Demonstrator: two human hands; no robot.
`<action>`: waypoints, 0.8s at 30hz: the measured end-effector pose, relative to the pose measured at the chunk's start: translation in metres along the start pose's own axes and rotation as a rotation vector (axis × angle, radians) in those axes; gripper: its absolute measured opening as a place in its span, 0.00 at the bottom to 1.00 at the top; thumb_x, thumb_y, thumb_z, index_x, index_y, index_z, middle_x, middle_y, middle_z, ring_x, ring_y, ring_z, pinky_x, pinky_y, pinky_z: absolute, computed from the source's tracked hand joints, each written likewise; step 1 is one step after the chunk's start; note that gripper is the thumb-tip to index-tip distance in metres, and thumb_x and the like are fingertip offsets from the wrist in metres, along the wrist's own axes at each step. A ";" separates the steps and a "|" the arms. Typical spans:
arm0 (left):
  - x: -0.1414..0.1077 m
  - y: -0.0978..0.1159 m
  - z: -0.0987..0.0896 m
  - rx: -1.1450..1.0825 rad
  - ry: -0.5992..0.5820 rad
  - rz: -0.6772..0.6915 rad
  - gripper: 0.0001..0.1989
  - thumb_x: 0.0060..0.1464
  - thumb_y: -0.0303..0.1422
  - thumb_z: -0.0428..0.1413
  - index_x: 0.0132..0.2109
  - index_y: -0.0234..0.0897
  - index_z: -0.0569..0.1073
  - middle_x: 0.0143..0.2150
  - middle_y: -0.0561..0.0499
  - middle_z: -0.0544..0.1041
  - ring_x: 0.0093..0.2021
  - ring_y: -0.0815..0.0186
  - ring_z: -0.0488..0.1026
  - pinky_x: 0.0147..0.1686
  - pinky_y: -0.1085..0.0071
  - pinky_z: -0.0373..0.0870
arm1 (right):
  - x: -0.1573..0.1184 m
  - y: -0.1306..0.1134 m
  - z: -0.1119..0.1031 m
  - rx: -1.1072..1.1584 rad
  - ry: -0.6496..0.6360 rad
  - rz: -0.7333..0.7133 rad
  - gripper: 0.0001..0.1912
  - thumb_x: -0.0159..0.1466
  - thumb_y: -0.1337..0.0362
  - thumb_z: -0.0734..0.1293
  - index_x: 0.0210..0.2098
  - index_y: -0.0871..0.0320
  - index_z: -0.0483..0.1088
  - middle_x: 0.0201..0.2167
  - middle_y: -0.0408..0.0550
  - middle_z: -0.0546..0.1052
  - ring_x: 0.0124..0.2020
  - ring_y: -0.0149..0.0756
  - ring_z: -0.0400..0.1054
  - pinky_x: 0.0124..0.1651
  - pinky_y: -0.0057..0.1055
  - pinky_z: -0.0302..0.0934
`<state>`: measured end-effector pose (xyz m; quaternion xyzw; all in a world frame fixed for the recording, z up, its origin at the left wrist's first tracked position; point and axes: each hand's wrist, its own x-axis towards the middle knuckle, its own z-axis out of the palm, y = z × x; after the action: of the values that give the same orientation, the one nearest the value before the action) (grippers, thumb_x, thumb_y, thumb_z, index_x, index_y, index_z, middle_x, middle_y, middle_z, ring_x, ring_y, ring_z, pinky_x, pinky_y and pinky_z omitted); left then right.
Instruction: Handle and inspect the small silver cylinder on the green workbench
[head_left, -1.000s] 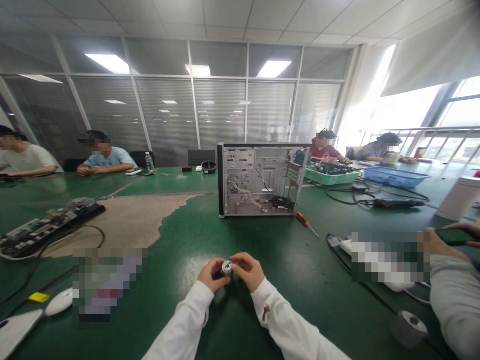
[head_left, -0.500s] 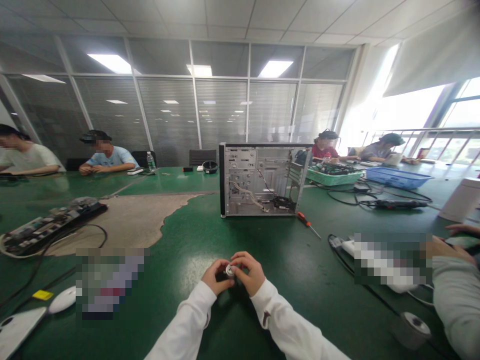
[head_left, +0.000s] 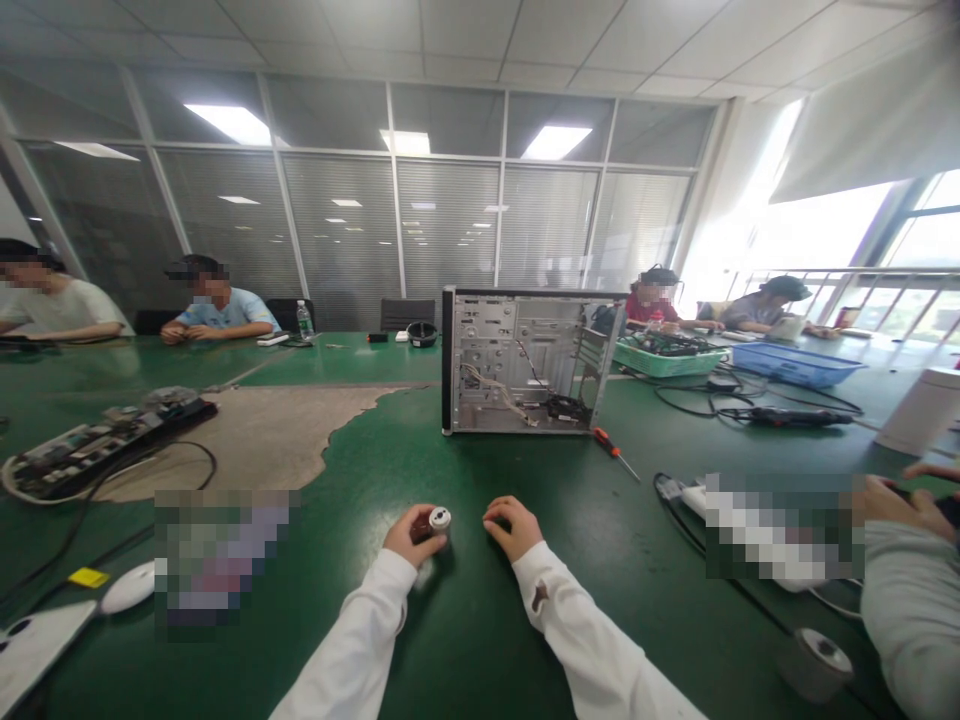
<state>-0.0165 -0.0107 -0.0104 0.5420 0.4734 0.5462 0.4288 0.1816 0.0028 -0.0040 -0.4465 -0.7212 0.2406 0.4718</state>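
My left hand (head_left: 410, 538) grips a small cylinder (head_left: 440, 519) with a pale, metallic-looking round top that has dark spots in it, held upright just above or on the green table. Its exact kind is too small to make out. To the right, apart from the cylinder, my right hand (head_left: 514, 527) has its fingers curled in with the tips close together. Whatever may be between those fingertips is hidden. Beyond both hands stands an open computer case (head_left: 525, 365) with loose wires inside, and a screwdriver (head_left: 616, 453) with an orange-and-black handle lies by its right corner.
At left lies a stripped power strip-like unit (head_left: 112, 440) with cables. A white power strip (head_left: 795, 565), partly blurred, and a grey cylinder (head_left: 817, 665) are at right, near another person's hands (head_left: 904, 505). Green (head_left: 675, 364) and blue baskets (head_left: 795, 365) stand farther back.
My hands have moved apart. The left one has shifted left with the cylinder, while the right one has let go of it and drawn off to the right.
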 end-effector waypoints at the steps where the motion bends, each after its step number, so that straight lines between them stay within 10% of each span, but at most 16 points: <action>1: 0.003 -0.003 -0.004 0.012 0.023 0.000 0.19 0.27 0.29 0.60 0.33 0.34 0.68 0.32 0.46 0.73 0.33 0.62 0.70 0.39 0.63 0.63 | 0.000 0.004 -0.001 -0.052 -0.032 0.001 0.03 0.48 0.66 0.63 0.22 0.55 0.70 0.30 0.47 0.69 0.33 0.35 0.62 0.38 0.33 0.55; 24: 0.018 -0.020 -0.027 0.024 0.083 -0.007 0.20 0.30 0.19 0.48 0.37 0.32 0.65 0.34 0.46 0.73 0.35 0.64 0.71 0.37 0.69 0.65 | 0.007 0.054 -0.030 -0.398 -0.069 0.097 0.12 0.47 0.73 0.58 0.29 0.58 0.69 0.35 0.48 0.68 0.39 0.36 0.60 0.44 0.33 0.54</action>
<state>-0.0455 0.0092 -0.0256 0.5223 0.4990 0.5609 0.4044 0.2296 0.0335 -0.0293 -0.5567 -0.7477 0.1310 0.3373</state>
